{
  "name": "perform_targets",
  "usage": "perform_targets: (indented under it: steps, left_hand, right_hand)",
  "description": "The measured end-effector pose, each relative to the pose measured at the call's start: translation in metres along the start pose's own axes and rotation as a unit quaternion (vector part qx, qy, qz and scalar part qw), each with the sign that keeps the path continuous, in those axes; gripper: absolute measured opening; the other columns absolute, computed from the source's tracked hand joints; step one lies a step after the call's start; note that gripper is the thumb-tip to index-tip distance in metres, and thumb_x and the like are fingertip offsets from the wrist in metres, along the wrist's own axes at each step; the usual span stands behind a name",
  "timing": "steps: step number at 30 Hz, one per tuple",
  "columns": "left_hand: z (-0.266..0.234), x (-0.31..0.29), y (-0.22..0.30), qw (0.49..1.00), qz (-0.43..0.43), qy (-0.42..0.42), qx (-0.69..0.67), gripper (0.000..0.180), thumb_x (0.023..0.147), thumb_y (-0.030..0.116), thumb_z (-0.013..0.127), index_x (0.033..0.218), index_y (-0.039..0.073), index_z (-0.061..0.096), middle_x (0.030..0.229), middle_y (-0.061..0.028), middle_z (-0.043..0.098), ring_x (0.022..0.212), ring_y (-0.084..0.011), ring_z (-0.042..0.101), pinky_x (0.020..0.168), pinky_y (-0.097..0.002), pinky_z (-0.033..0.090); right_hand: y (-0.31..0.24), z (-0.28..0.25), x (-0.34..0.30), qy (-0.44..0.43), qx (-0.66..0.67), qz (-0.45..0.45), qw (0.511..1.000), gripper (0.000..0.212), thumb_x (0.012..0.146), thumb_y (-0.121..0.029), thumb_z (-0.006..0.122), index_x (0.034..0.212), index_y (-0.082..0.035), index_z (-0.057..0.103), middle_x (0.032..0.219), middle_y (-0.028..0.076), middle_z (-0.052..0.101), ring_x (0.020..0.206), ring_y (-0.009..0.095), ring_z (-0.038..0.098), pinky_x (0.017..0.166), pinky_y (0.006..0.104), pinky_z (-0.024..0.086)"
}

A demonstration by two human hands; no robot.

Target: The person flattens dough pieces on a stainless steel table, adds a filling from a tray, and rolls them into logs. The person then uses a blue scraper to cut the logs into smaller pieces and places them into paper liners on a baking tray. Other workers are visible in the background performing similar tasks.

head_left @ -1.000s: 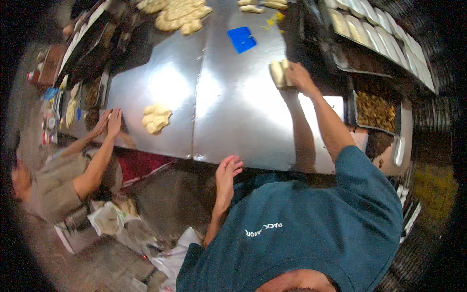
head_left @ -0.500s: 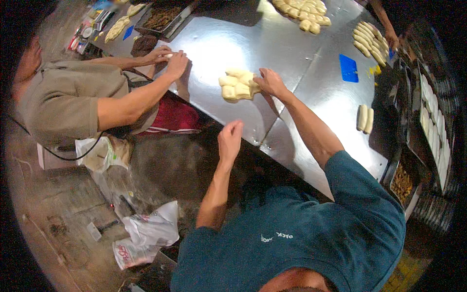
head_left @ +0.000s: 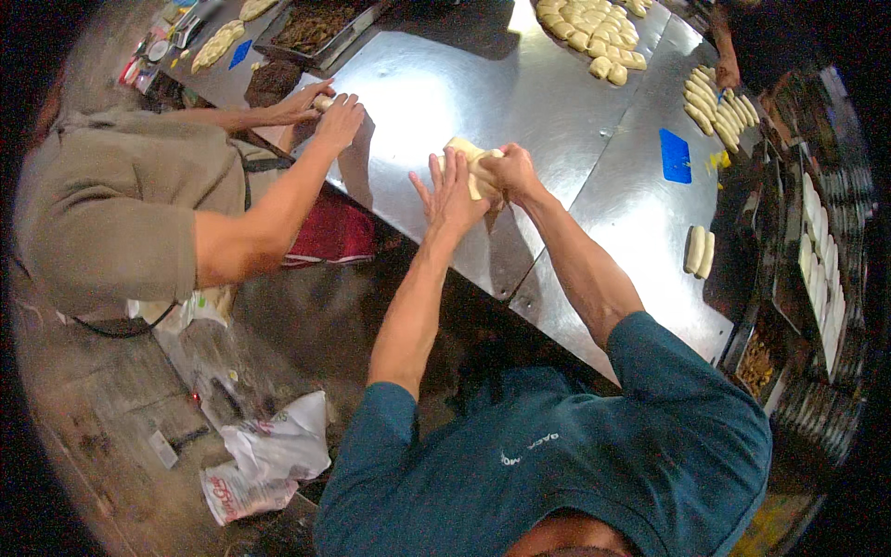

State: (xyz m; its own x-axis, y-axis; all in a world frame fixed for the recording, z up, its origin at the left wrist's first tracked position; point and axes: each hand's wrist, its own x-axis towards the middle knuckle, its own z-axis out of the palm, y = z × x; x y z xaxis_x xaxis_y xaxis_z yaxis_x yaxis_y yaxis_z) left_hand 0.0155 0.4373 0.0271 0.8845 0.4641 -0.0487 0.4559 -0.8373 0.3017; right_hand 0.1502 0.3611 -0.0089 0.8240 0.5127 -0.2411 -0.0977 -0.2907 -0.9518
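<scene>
A clump of pale dough pieces (head_left: 467, 147) lies on the metal table in front of me, partly covered by both hands. My left hand (head_left: 451, 197) rests over its near left side, fingers stretched out and thumb apart. At the right side of the clump, my right hand (head_left: 512, 174) is closed on the edge of the dough, its fingertips partly hidden.
A co-worker's hands (head_left: 342, 119) work a small dough piece at the table's left edge. Blue scraper (head_left: 676, 156), two dough rolls (head_left: 700, 252) and piled dough pieces (head_left: 594, 26) lie on the metal table (head_left: 575, 241). Another person's hand (head_left: 727, 71) touches dough rolls (head_left: 710, 107). Filling tray (head_left: 316, 28) stands at back left.
My left hand has come up from beside the table onto the dough. My right hand has closed further over the dough's edge, and the clump is now bunched and partly covered.
</scene>
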Motion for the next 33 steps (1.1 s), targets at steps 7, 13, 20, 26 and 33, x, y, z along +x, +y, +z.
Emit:
perform_targets:
  steps: [7, 13, 20, 26, 33]
  left_hand:
    - [-0.012, 0.009, 0.005, 0.995, -0.032, -0.081, 0.05, 0.122, 0.061, 0.072, 0.068, 0.151, 0.006, 0.016, 0.158, -0.0146, 0.009, 0.144, -0.04, 0.006, 0.108, -0.0703, 0.001]
    - [-0.007, -0.002, 0.07, 0.999, 0.006, -0.031, -0.007, 0.089, 0.079, 0.059, 0.061, 0.143, 0.003, 0.036, 0.15, -0.0197, 0.031, 0.139, -0.0368, 0.028, 0.11, -0.0637, 0.013]
    - [0.04, -0.097, 0.262, 0.465, -0.109, -0.335, -0.812, 0.035, 0.096, 0.03, 0.055, 0.115, 0.001, 0.057, 0.108, -0.011, 0.063, 0.09, -0.0174, 0.062, 0.075, -0.0318, 0.052]
    - [0.044, -0.122, 0.315, 0.61, -0.004, -0.299, -0.734, 0.027, 0.091, 0.01, 0.061, 0.116, -0.001, 0.057, 0.105, -0.0092, 0.064, 0.091, -0.0151, 0.062, 0.079, -0.0293, 0.052]
    - [-0.007, -0.136, 0.34, 0.737, 0.1, -0.3, -0.598, 0.039, 0.091, 0.007, 0.057, 0.128, 0.0, 0.049, 0.104, -0.0102, 0.061, 0.09, -0.0178, 0.062, 0.076, -0.0306, 0.053]
  right_hand:
    - [0.04, -0.166, -0.018, 0.079, 0.469, 0.074, 0.877, 0.025, 0.087, -0.012, 0.061, 0.109, 0.002, 0.06, 0.101, 0.012, 0.064, 0.088, 0.026, 0.065, 0.075, 0.0387, 0.056]
    - [-0.022, -0.311, -0.143, 0.196, 0.083, -0.114, 0.97, 0.026, 0.095, -0.015, 0.054, 0.117, -0.002, 0.056, 0.11, 0.013, 0.064, 0.092, 0.022, 0.066, 0.077, 0.0324, 0.055]
    - [-0.033, -0.295, -0.281, 0.016, -0.416, -0.342, 0.843, 0.047, 0.075, -0.005, 0.066, 0.12, -0.016, 0.056, 0.136, 0.01, 0.05, 0.14, 0.033, 0.029, 0.115, 0.0538, 0.014]
    - [0.022, -0.331, -0.31, 0.173, 0.031, -0.023, 0.984, 0.046, 0.089, -0.021, 0.06, 0.125, 0.004, 0.052, 0.107, 0.02, 0.066, 0.102, 0.021, 0.062, 0.09, 0.0329, 0.047]
    - [-0.002, -0.327, -0.314, 0.244, 0.072, -0.106, 0.961, 0.027, 0.081, -0.024, 0.07, 0.096, -0.001, 0.068, 0.082, 0.01, 0.069, 0.076, 0.014, 0.064, 0.067, 0.031, 0.052]
